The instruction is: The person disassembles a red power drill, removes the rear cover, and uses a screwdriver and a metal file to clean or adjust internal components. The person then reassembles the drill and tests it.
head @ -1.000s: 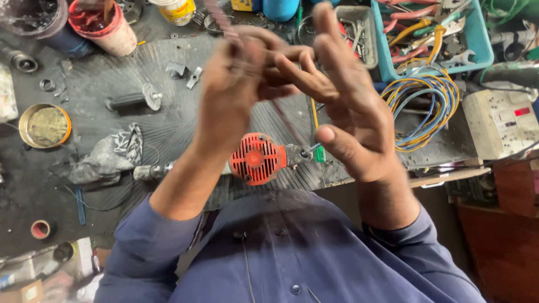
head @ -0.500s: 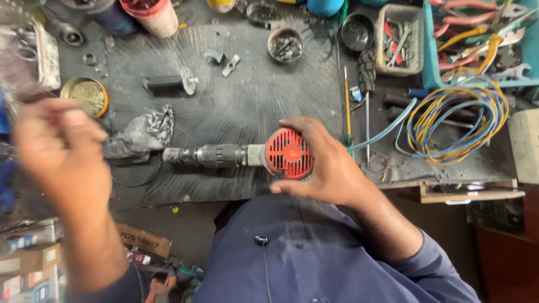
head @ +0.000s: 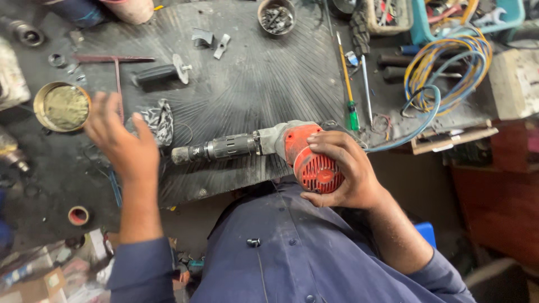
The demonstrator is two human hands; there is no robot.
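Two hands: right [head: 342, 168] around red drill [head: 269, 148], left [head: 120, 143] spread, hovering.

Dark ribbed workbench mat [head: 247, 95] bears a drill [head: 252, 147], rag [head: 157, 120], screwdriver [head: 346, 84], wire coil [head: 443, 67]

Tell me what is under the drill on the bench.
The drill lies on a dark ribbed mat. The right hand covers its red rear, so whatever is beneath that end is hidden.
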